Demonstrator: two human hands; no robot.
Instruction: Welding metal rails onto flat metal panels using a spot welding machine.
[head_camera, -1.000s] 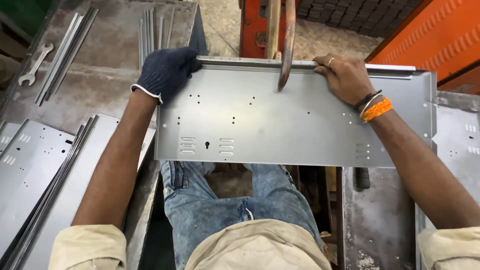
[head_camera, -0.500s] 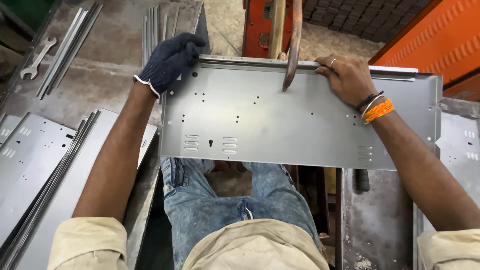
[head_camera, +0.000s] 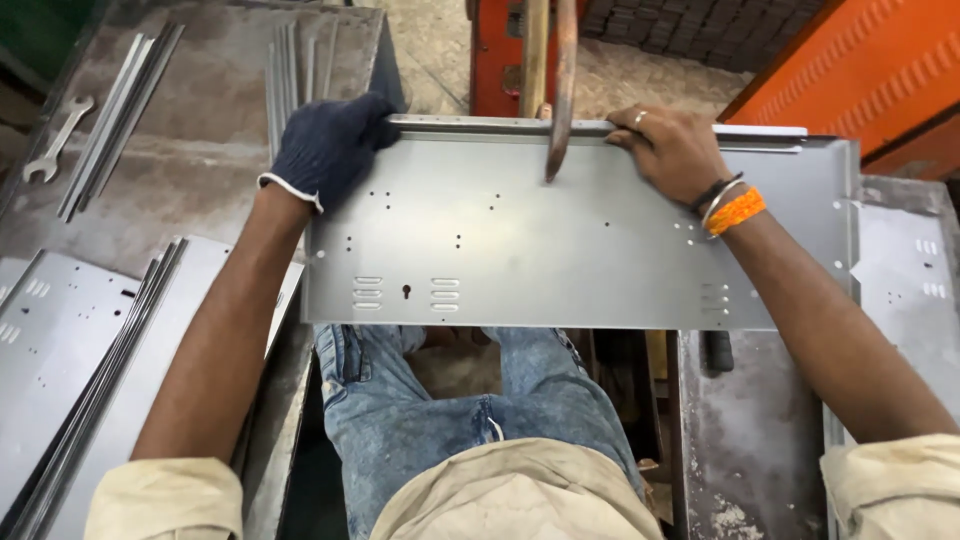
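A long grey sheet-metal panel (head_camera: 560, 250) with small punched holes, louvre slots and a keyhole lies flat in front of me, above my knees. My left hand (head_camera: 330, 145), in a dark blue knitted glove, grips the panel's far left corner. My right hand (head_camera: 670, 150), bare with a ring and orange wristbands, holds the far edge right of centre. A rusty curved metal arm (head_camera: 562, 90) comes down from above and its tip rests on the panel between my hands.
A stack of similar grey panels (head_camera: 70, 360) lies at the left. Thin metal strips (head_camera: 110, 120) and a spanner (head_camera: 55, 140) rest on the worn steel table at the far left. An orange machine body (head_camera: 860, 70) stands at the far right.
The panel and both hands have shifted slightly toward the far side under the curved arm; both grips are unchanged.
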